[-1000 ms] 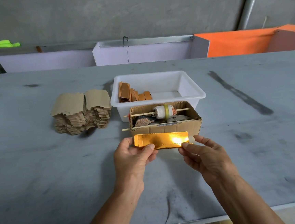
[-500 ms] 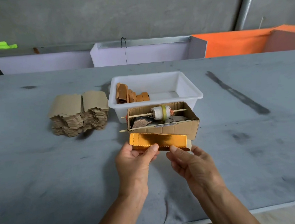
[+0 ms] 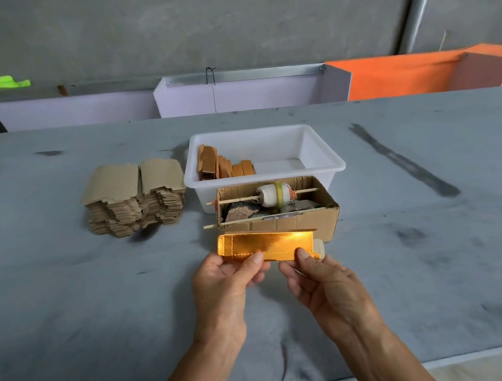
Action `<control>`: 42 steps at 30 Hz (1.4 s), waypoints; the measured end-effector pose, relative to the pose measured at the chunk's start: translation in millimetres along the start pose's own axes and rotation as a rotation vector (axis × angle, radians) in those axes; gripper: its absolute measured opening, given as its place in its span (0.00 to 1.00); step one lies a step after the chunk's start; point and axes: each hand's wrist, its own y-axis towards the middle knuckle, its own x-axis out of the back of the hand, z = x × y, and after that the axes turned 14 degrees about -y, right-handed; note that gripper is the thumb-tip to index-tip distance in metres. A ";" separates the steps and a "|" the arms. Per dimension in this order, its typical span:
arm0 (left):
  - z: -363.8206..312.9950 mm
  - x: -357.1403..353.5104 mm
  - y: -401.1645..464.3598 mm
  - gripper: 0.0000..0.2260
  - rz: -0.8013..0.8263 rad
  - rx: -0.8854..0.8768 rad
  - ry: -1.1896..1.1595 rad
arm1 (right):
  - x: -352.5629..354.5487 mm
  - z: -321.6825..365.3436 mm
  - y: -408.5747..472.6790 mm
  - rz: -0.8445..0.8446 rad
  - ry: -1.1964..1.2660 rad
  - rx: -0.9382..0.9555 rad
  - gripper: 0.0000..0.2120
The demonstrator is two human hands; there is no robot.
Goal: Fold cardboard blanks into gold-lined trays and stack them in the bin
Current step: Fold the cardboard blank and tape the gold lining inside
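Both hands hold a long gold-lined cardboard blank (image 3: pixel 266 245) just above the table, its gold side facing up and its long sides partly folded up. My left hand (image 3: pixel 225 279) pinches its near edge left of centre, thumb on the gold. My right hand (image 3: pixel 321 278) pinches the near edge towards the right end. A white plastic bin (image 3: pixel 323 159) stands behind, with several folded brown trays (image 3: pixel 221 165) stacked at its left end. A pile of flat brown blanks (image 3: pixel 135 197) lies to the left of the bin.
An open cardboard box (image 3: pixel 276 221) with a spool on a stick and scraps sits between the bin and my hands. White and orange panels (image 3: pixel 235 96) line the back of the grey table. A dark streak (image 3: pixel 402 162) marks the table at right.
The blank has turned from edge-on to gold side up and its sides have opened into a trough. My right hand slid along its near edge.
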 end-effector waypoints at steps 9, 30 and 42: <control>0.2 9.4 12.8 0.04 0.054 0.091 0.026 | 12.8 4.5 3.3 -0.043 -0.156 0.154 0.11; -19.5 26.2 10.7 0.08 0.297 -0.015 0.126 | 26.7 5.8 -7.2 0.073 -0.503 0.491 0.19; -15.4 29.0 12.0 0.06 0.256 -0.061 0.251 | 24.8 3.7 -6.4 0.057 -0.501 0.449 0.17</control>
